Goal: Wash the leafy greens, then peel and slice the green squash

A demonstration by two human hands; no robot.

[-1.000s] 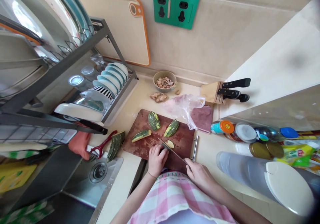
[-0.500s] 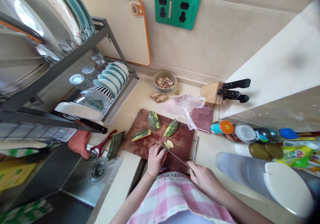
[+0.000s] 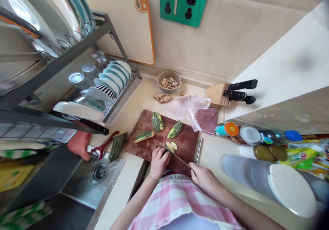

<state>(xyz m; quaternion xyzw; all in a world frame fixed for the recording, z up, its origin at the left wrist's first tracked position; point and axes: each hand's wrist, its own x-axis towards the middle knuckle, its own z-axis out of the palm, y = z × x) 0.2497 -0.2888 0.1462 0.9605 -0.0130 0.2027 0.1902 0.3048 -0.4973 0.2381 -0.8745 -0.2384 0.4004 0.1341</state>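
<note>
My right hand is closed round the handle of a kitchen knife, whose thin blade points up and left across the front of the brown cutting board. Beside the blade, my left hand presses its curled fingers on a squash piece that they almost wholly cover. Just past the blade lie pale squash slices. Farther back on the board rest three green-striped squash pieces: one at the left, one in the middle and one at the right.
Left of the board, a larger squash piece and a red peeler lie by the sink. Behind are a colander of sliced pieces, ginger and a plastic bag. A knife block and jars stand right.
Another pale slice seems to lie by the blade, and the slices have spread a little. Both hands keep their places at the board; the whole view has shifted slightly.
</note>
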